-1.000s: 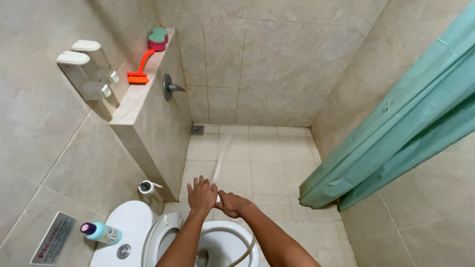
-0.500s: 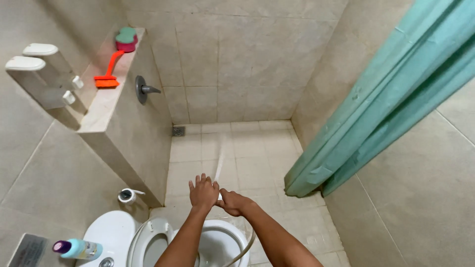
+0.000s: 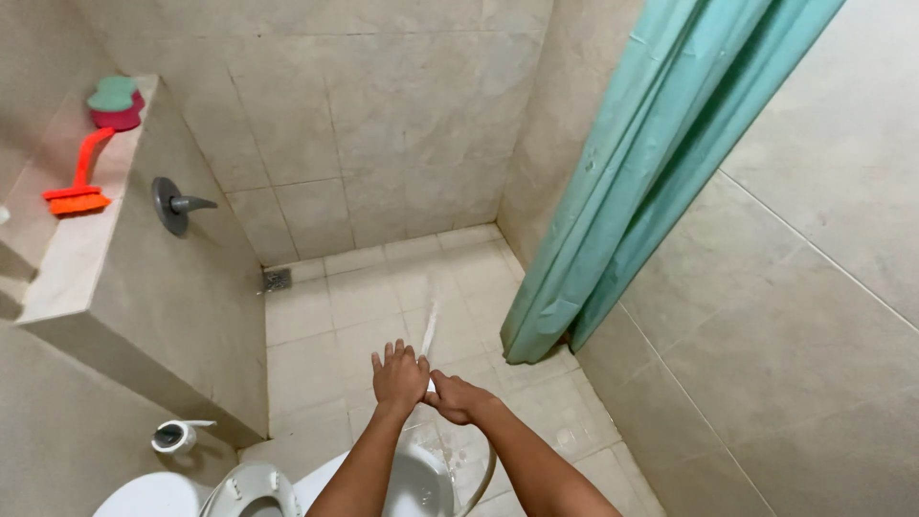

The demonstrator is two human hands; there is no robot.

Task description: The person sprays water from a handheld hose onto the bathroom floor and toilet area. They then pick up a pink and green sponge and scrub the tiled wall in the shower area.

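Note:
My left hand (image 3: 399,375) is held out flat above the toilet bowl (image 3: 251,483), back up and fingers spread, holding nothing. My right hand (image 3: 459,397) sits just right of it, touching it, and is closed around a small spray head that is mostly hidden in the fist. A thin white jet of water (image 3: 429,330) runs forward from between the hands toward the shower floor. A pale hose (image 3: 486,469) curves down from my right hand beside the bowl.
A teal shower curtain (image 3: 622,172) hangs at the right. On the tiled ledge (image 3: 67,258) at left lie an orange brush (image 3: 78,182) and stacked green and red sponges (image 3: 115,101). A metal valve handle (image 3: 172,204), floor drain (image 3: 277,279) and paper roll (image 3: 174,436) are nearby.
The view has swung to the right, so the wall dispensers and the bottle on the tank have left the picture. Both hands stay together over the bowl with the jet running.

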